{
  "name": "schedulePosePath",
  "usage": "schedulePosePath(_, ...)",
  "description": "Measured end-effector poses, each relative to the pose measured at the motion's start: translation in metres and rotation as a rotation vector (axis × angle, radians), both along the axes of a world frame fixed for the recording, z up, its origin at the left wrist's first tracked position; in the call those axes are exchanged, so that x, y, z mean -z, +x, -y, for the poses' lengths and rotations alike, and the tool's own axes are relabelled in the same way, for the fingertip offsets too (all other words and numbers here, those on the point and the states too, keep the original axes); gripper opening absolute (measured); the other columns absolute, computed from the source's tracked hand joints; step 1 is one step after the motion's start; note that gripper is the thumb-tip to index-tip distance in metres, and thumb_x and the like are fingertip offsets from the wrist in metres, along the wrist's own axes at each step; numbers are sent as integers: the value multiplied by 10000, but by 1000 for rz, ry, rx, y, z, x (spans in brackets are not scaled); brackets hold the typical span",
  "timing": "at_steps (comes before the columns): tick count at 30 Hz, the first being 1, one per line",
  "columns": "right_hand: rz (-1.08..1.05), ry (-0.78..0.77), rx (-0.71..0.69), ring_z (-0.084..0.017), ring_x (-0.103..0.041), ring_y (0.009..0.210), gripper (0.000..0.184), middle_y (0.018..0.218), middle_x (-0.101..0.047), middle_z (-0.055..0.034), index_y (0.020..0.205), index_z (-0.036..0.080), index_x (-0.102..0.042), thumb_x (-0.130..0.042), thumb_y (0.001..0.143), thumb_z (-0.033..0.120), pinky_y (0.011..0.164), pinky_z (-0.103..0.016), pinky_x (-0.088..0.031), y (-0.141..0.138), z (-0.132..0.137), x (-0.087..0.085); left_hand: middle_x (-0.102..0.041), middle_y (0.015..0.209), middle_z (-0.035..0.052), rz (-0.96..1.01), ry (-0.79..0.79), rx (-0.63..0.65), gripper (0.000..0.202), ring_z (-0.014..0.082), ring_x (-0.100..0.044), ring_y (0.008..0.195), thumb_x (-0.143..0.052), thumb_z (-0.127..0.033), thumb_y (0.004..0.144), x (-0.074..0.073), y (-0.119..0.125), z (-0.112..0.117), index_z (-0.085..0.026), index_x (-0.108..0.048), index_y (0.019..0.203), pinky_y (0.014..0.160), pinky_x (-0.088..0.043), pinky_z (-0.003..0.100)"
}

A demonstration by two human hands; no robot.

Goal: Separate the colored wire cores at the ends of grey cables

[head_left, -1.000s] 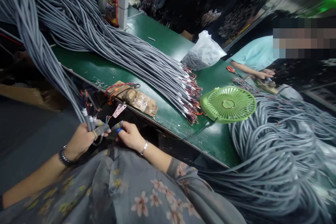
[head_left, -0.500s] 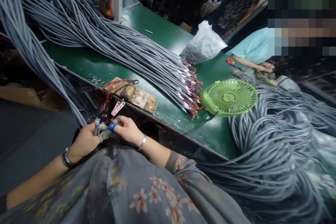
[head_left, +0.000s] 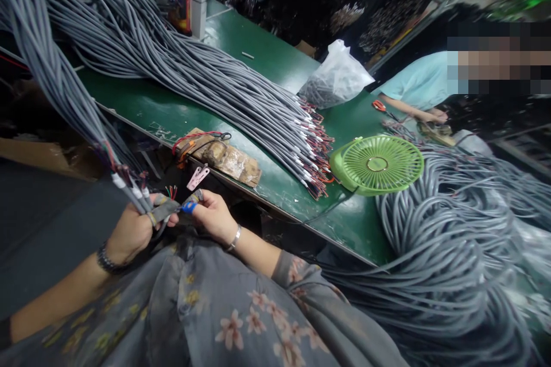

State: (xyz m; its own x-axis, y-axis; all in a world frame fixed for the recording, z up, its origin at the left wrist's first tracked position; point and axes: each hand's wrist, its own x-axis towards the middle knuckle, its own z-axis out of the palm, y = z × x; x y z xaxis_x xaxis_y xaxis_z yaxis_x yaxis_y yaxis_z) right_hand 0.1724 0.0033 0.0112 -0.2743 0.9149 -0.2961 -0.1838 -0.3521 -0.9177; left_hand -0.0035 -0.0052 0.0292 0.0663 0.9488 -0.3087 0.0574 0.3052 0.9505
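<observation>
My left hand [head_left: 134, 228] is closed around the ends of a few grey cables [head_left: 129, 186] that hang down from a thick bundle at the upper left. Short coloured wires [head_left: 171, 191] stick out of one cable end above my fingers. My right hand [head_left: 212, 215] is pinched on that same cable end, thumb and forefinger wrapped in grey and blue tape. Both hands meet just below the front edge of the green table [head_left: 275, 189].
A long sheaf of grey cables [head_left: 224, 89] with stripped red ends lies across the table. A taped brown block [head_left: 224, 159], a green fan [head_left: 377, 164] and a plastic bag [head_left: 336, 77] sit there too. Coiled cable [head_left: 451, 252] fills the right. Another person [head_left: 424, 89] works opposite.
My left hand has shifted slightly with the cable ends, now held more upright and pulled left. My right hand stays pinched at the same cable end. The camera view has moved a little.
</observation>
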Motion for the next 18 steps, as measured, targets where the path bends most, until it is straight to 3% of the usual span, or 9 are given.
schedulePosePath(3,-20,-19,-2,-90,-431,548,529,593,-533,74,697,223,-572,-951,626,586,523,-227,-378,-1,2,1,-722,545,36,31,-36,-59,376,166,-634,493,-896,-537,609,3,1,3,-218,-696,611,472,-417,259)
schedulePosePath(8,-4,-64,-27,-86,-437,529,549,611,-540,85,762,231,-571,-956,643,603,519,-230,-412,1,2,3,-703,518,37,-38,7,22,394,153,-585,473,-861,-568,648,1,1,4,-218,-694,581,462,-387,264)
schedulePosePath(13,-22,-36,-67,-106,-518,638,584,749,-614,58,898,230,-613,-978,623,595,571,-227,-437,0,-3,3,-711,514,32,-65,7,61,352,160,-576,470,-849,-546,622,0,4,5,-234,-701,554,503,-452,284)
schedulePosePath(18,-9,-16,-61,-125,-539,674,533,743,-596,43,852,220,-621,-961,669,588,643,-260,-463,-3,-4,2,-714,510,39,-93,21,108,325,171,-578,476,-809,-532,629,0,4,4,-245,-705,518,525,-476,294)
